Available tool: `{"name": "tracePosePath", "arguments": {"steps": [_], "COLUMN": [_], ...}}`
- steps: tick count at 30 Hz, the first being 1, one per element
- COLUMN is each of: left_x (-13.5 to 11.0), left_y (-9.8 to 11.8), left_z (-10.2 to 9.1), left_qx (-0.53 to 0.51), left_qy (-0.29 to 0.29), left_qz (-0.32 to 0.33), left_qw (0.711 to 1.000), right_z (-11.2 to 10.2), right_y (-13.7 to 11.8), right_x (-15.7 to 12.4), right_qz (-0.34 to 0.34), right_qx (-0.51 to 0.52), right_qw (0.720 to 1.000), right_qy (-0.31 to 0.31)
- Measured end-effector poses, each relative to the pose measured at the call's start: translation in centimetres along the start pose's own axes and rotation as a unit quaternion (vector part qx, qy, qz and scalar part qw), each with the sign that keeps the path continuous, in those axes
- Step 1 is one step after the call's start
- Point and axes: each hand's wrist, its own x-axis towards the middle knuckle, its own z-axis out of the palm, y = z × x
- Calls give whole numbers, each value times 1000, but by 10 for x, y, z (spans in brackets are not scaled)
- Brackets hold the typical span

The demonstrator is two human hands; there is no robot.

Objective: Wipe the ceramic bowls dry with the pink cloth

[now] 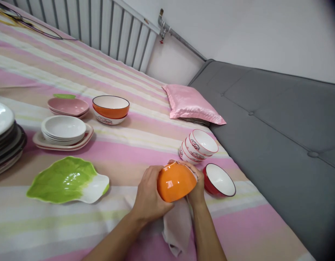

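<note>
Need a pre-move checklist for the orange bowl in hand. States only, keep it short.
1. Two-hand grip: left hand cups one side of the orange bowl and right hand the other. Ok.
2. Cloth: hangs under the bowl by the right wrist. Whether the fingers pinch it: cannot tell.
3. Red bowl: sits very close to the right hand, apart from it. Ok, but tight.
4. Stack of white bowls: tipped over on the soft bedspread just behind the hands, so it could roll. Not ok.
5. Green leaf dish: well off to the left, apart from the hands. Ok.
6. Inside of the orange bowl: faces away from the camera. Cannot tell.
</note>
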Motion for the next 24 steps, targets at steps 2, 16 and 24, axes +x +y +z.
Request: {"name": "tracePosePath", "arguments": {"steps": [2,16,24], "left_x": [0,1,1], "left_y": [-1,-1,0], "left_z": [-1,-1,-2], "left_qx": [-4,-12,-1], "left_qy": [-1,21,19], "left_qz": [2,8,6], "left_qw": [1000,1000,1000], "right_z": [1,16,24], "right_y": [-3,-39,-43], "right_x": [-2,-11,-14], "right_qz": [-23,-362,-406], "right_qx": [-28,-394,-457], "right_qw": [999,839,785], "right_qy": [-5,-95,-98]}}
